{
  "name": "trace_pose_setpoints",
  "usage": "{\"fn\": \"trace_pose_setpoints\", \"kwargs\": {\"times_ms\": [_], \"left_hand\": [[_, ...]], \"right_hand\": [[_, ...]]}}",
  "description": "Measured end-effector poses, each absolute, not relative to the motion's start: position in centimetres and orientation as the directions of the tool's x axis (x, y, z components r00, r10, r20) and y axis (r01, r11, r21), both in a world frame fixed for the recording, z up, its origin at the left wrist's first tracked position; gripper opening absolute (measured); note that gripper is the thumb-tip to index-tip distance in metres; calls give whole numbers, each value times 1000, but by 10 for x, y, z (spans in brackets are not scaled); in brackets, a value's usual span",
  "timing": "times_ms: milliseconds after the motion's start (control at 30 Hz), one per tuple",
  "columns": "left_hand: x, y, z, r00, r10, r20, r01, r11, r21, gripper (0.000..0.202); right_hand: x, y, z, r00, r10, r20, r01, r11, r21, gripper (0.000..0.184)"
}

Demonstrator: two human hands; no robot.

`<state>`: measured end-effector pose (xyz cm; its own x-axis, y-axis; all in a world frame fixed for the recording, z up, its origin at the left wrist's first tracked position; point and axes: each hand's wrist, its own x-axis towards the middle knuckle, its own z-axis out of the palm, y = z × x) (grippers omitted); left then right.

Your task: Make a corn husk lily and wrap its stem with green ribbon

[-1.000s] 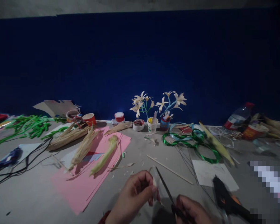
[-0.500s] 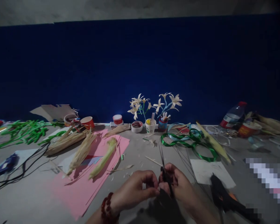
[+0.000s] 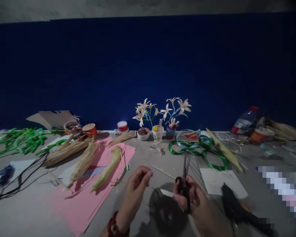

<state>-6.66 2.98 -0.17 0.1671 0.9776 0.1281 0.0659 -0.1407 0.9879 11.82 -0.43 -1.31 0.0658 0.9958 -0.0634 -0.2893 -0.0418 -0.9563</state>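
Note:
My right hand (image 3: 192,197) is wrapped around a pair of black-handled scissors (image 3: 185,177), their blades pointing up and away from me. A pale, flat strip (image 3: 167,193) juts out by my right thumb; its kind is unclear. To the left, my left hand (image 3: 138,184) is raised over the table, thumb pressed to the bent fingers. Whether something small sits in that pinch, I cannot make out. A thin pale stick (image 3: 164,171) lies on the table between and beyond the hands.
Pink paper (image 3: 76,205) with corn husks (image 3: 82,163) lies left. Handmade white flowers (image 3: 143,108) stand in a paper cup (image 3: 158,134) at the back. Green ribbon (image 3: 175,152), a white sheet (image 3: 222,182), a black glue gun (image 3: 236,207) and a plastic bottle (image 3: 245,121) are on the right.
My hands were close together at the scissors. Now the left has moved up and left, away from the right. The scissors have shifted rightward, and the pale strip shows beside my right thumb.

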Motion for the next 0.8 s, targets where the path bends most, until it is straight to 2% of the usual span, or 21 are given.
{"fn": "trace_pose_setpoints", "kwargs": {"times_ms": [67, 200, 267, 400, 567, 733, 800], "left_hand": [[-62, 18, -12, 98, 991, 90, 15, -92, 996, 26], [-48, -3, -20, 212, 977, -26, -268, 84, 960, 24], [-44, -7, -16, 211, 977, -40, -325, 108, 940, 24], [-45, -1, -3, 227, 972, -58, -263, 119, 957, 19], [-50, 6, 1, 386, 919, -78, -170, 154, 973, 23], [-51, 8, 5, 424, 903, 62, 11, -74, 997, 17], [-51, 8, 5, 433, 898, 81, 35, -106, 994, 15]], "right_hand": [[117, -6, -11, 88, 995, -55, -310, -25, -950, 41], [112, -8, -5, 121, 992, -42, -304, -3, -953, 39], [111, -9, -1, 114, 992, -44, -293, -8, -956, 38], [112, -8, 1, 89, 995, -44, -281, -18, -960, 43], [116, -7, -1, 118, 992, -34, -255, -3, -967, 37], [118, -3, 8, 57, 998, -32, -222, -19, -975, 39], [117, -1, 12, 29, 999, -38, -209, -31, -977, 41]]}}
